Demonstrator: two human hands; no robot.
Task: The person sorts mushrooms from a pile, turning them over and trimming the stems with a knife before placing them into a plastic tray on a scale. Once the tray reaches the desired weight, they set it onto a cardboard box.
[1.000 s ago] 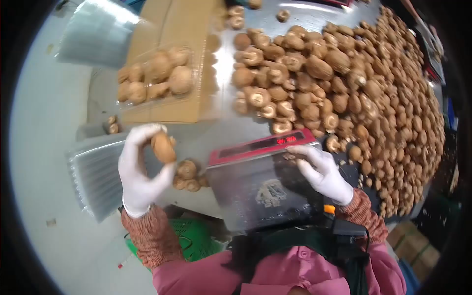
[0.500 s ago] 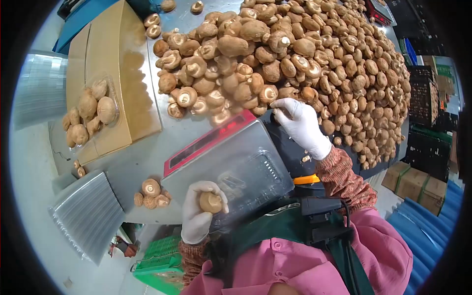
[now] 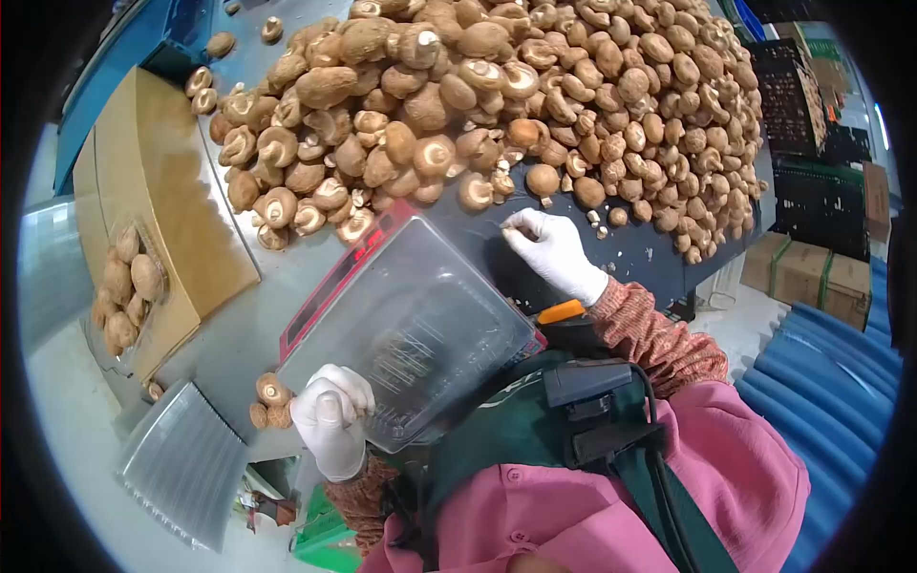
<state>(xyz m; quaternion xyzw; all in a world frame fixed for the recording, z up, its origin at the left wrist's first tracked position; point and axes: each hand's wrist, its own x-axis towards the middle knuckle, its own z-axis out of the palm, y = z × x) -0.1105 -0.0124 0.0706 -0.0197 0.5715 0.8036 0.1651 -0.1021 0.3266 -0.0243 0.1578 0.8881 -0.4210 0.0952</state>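
My two hands are working apart, on either side of a clear rectangular plastic tray [image 3: 420,315].
The tray is lying over a red-rimmed scale [image 3: 358,250] on the grey metal counter [image 3: 234,339]. My white-gloved left hand [image 3: 332,411] is curling in at its near-left corner; I can't tell whether those fingers are gripping anything. My white-gloved right hand [image 3: 554,250] is hovering just right of it, fingertips pinching together, any contents unclear. Brown mushrooms [image 3: 435,156] are heaping up beyond the tray, and a small mushroom cluster [image 3: 272,390] is sitting just left of it.
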